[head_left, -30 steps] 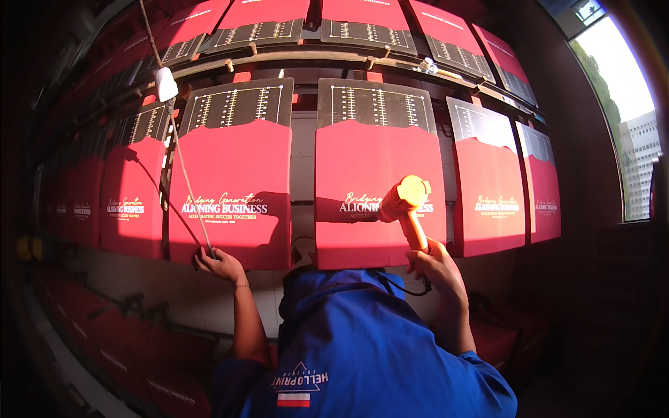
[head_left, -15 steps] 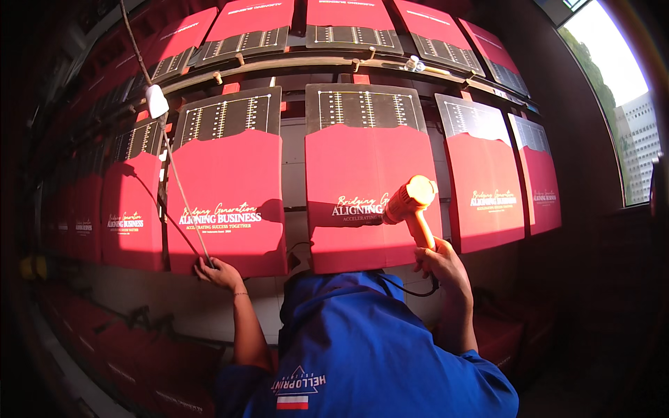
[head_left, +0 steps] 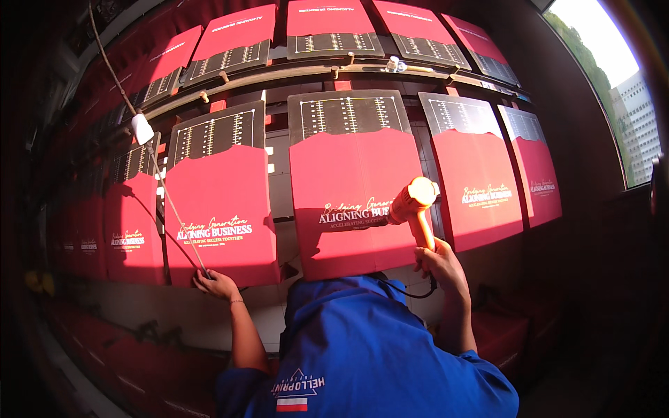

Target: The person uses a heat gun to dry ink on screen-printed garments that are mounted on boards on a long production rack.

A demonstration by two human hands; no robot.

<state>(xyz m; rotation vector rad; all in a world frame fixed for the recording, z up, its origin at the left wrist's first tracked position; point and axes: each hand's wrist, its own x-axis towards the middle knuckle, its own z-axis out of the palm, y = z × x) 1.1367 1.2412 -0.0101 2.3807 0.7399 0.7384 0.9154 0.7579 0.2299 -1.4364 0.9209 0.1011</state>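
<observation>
My right hand [head_left: 439, 265] grips the handle of an orange heat gun [head_left: 412, 202], its nozzle pointing left at the lower part of the centre red sheet [head_left: 352, 174]. My left hand [head_left: 216, 284] rests on the bottom edge of the left red sheet [head_left: 219, 209], fingers pressed against it. A thin cord [head_left: 171, 209] runs down from the upper left to that hand. Both sheets hang in front of me with black panels of gold lettering at the top. My blue shirt [head_left: 362, 348] fills the lower middle.
More red sheets hang in rows to the left [head_left: 132, 230], right [head_left: 477, 181] and above [head_left: 327, 28]. A small white tag [head_left: 142, 129] hangs on the cord. A wooden rail [head_left: 334, 70] carries pegs. A bright window [head_left: 613, 83] is at the far right.
The view has tilted a little, so the sheets sit lower in the picture. The heat gun stays aimed at the centre sheet and my left hand stays on the left sheet's bottom edge.
</observation>
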